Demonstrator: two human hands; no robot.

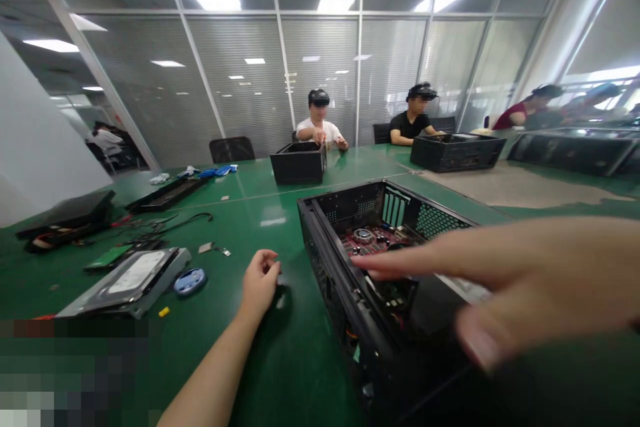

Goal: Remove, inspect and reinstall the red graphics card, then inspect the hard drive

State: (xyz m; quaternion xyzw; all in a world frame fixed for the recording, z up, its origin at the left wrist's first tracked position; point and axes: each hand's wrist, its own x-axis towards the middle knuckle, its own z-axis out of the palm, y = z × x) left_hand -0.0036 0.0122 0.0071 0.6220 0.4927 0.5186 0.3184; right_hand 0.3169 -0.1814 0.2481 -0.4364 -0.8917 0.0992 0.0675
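Note:
A black computer case [320,247] lies on the green table in front of me, its open side facing up. Inside it show a red motherboard [385,233] and a round metal-rimmed part near its middle. My right hand [545,280] is close to the camera above the case, index finger stretched out and thumb apart. No object shows in it. To the left of the case, my left hand [261,280] rests at the tabletop with its fingers curled in. Whatever its fingers may enclose is hidden.
On the left lie a hard drive [135,280], a light blue oval piece [191,281], a yellow bit [164,312], a green circuit board [107,257] and cables. Across the table, people work at other black cases [299,165]. Beige sheeting [515,183] covers part of the right.

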